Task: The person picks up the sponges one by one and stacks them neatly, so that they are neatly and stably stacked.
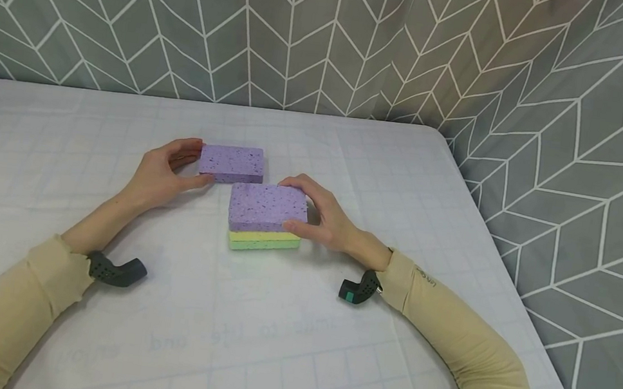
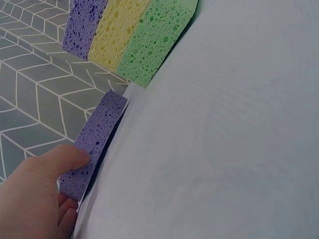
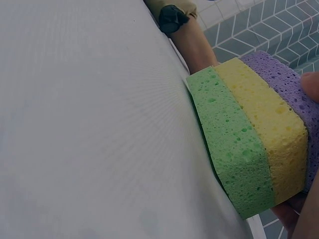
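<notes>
Three sponges stand stacked flat on the table: green (image 3: pixel 227 144) at the bottom, yellow (image 3: pixel 266 119) in the middle, purple (image 1: pixel 264 207) on top. My right hand (image 1: pixel 328 215) grips the top purple sponge by its right end, thumb on the near side and fingers on the far side. Just behind and left of the stack, another purple sponge (image 1: pixel 232 160) lies on the table. Its left end is between the thumb and fingers of my left hand (image 1: pixel 159 176). In the left wrist view that thumb presses on the near face of the sponge, and some fingers are hidden behind it.
A white cloth with faint grid lines and lettering covers the table (image 1: pixel 268 358). Grey curtains (image 1: pixel 250 31) with a white chevron pattern hang behind the table and along its right side. Dark wrist cameras (image 1: pixel 117 270) sit on both sleeved forearms.
</notes>
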`<move>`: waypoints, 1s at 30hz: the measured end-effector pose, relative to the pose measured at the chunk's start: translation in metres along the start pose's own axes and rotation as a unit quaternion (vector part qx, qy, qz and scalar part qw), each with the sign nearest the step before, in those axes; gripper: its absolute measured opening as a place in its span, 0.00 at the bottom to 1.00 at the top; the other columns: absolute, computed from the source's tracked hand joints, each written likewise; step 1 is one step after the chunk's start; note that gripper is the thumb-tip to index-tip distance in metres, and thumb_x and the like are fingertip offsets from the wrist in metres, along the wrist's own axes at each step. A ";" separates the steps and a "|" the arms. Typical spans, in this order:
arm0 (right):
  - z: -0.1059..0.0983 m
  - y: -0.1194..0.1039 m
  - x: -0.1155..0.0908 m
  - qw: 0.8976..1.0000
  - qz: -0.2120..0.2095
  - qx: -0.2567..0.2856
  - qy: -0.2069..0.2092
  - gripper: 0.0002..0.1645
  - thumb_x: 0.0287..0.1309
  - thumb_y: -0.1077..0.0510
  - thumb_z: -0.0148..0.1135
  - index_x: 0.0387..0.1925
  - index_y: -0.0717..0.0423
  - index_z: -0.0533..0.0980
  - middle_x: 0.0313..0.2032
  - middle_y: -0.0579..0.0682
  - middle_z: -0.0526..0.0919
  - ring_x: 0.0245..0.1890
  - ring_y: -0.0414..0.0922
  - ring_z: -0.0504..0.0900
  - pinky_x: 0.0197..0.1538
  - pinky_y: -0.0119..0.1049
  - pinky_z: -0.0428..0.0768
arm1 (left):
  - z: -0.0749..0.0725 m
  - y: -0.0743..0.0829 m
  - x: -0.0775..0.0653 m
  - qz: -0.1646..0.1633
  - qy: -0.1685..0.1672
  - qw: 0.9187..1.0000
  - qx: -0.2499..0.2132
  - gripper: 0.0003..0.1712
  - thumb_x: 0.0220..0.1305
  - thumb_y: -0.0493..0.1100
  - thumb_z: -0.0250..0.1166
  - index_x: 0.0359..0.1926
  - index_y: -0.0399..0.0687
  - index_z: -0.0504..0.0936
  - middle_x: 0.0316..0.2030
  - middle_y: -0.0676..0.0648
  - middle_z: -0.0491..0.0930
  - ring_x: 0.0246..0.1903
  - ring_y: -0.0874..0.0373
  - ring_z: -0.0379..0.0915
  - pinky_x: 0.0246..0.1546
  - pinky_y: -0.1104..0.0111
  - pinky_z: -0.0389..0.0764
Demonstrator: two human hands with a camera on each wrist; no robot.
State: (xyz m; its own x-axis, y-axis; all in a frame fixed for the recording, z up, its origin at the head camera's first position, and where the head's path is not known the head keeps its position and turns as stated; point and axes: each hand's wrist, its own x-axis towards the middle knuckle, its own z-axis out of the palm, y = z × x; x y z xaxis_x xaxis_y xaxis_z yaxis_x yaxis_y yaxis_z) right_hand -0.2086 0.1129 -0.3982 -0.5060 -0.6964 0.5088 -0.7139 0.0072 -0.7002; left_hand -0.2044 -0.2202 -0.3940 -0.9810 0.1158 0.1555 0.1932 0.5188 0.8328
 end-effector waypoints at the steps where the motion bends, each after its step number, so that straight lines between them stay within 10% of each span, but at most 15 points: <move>1: 0.000 0.000 0.000 1.000 0.000 -0.001 0.000 0.38 0.60 0.39 0.59 0.60 0.64 0.69 0.51 0.57 0.78 0.50 0.47 0.75 0.61 0.40 0.75 | 0.000 0.000 0.000 -0.001 0.000 1.000 0.000 0.43 0.56 0.41 0.76 0.70 0.37 0.66 0.64 0.36 0.72 0.66 0.42 0.68 0.70 0.55 0.71; 12: 0.001 0.000 0.001 1.000 -0.002 0.001 0.004 0.39 0.60 0.38 0.60 0.59 0.64 0.70 0.51 0.57 0.78 0.50 0.48 0.75 0.60 0.39 0.75 | 0.001 -0.004 -0.001 0.021 0.018 0.999 0.018 0.43 0.57 0.42 0.76 0.70 0.38 0.68 0.63 0.39 0.74 0.64 0.45 0.71 0.63 0.78 0.74; 30: 0.001 0.002 0.001 1.000 -0.004 0.005 0.001 0.38 0.60 0.39 0.60 0.60 0.64 0.69 0.51 0.58 0.78 0.50 0.48 0.76 0.59 0.40 0.76 | 0.002 0.000 -0.005 0.032 0.047 0.998 0.002 0.42 0.56 0.40 0.75 0.70 0.41 0.69 0.63 0.40 0.75 0.63 0.45 0.72 0.65 0.76 0.74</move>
State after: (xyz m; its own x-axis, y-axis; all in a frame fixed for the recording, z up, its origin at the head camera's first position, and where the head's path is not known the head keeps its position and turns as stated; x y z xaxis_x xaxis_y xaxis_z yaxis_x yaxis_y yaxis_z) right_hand -0.2097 0.1115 -0.3998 -0.5008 -0.6949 0.5161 -0.7133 -0.0064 -0.7008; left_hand -0.1997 -0.2190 -0.3953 -0.9637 0.0700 0.2576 0.2560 0.5165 0.8171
